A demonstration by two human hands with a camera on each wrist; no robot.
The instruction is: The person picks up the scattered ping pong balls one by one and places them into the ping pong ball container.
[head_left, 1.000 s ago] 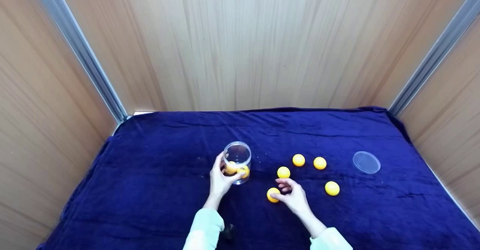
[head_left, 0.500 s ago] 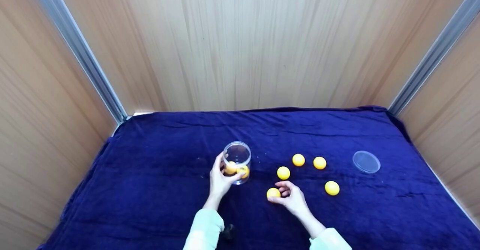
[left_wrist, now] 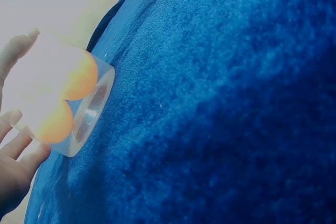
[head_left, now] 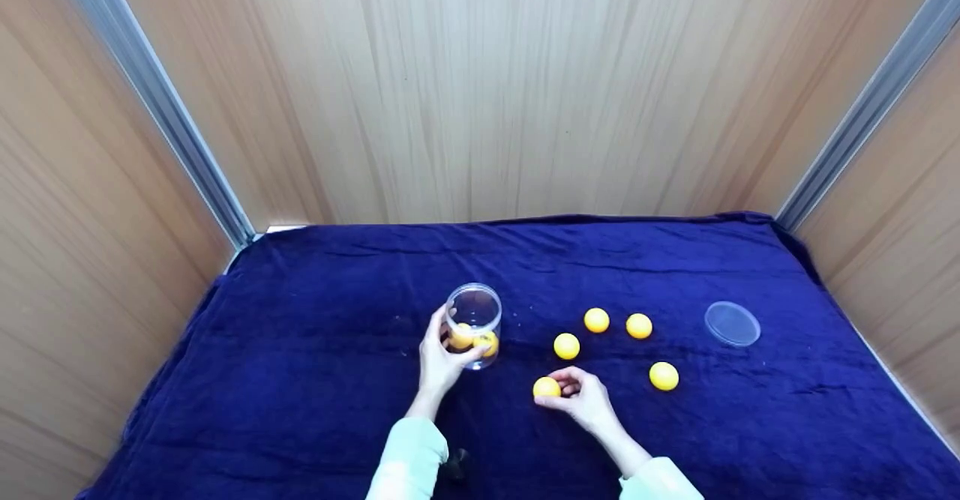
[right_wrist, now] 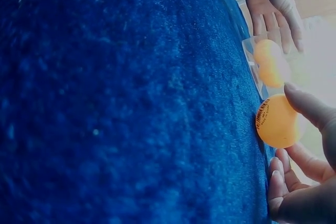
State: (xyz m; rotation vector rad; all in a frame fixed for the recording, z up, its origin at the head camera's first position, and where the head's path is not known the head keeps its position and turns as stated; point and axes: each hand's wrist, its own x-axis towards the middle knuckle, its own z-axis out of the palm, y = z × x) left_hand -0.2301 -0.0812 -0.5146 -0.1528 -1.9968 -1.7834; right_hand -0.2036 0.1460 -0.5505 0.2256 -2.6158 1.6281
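Right hand [head_left: 589, 402]: clamped on the held ball [head_left: 547, 388], thumb and forefinger on opposite sides, the other fingers curled beside it.
Left hand [head_left: 441, 361]: clamped round the jar [head_left: 475, 309], well apart from the right hand and a little farther out.
Sleeves [head_left: 409, 455]: pale green, one at each wrist.
Dark object [head_left: 456, 464]: small, beside the left sleeve; too dark to make out.
Held ball, place: at the right hand's fingertips, on the side toward the left hand, nearer the person than the jar; whether it touches the cloth [head_left: 300, 380], I cannot tell.
Held ball, look: round, smooth, orange-yellow, with fine dark print along one side in the right wrist view.
Jar: clear, round, mouth up, in the left hand's grip.
Balls in the jar [left_wrist: 81, 77]: two, side by side near the bottom, orange, partly washed out by glare in the left wrist view.
Near loose ball [head_left: 664, 376]: yellow, on the cloth to the right of the right hand.
Middle loose ball [head_left: 567, 346]: yellow, just beyond the right hand's fingers.
Back pair [head_left: 639, 326]: two yellow balls near each other, farther out.
Lid [head_left: 733, 324]: clear, round, flat on the cloth at far right.
Cloth: deep blue, plush, lightly creased.
Wall [head_left: 480, 95]: wood-grain panels, grey metal strips [head_left: 161, 95] at the corners.
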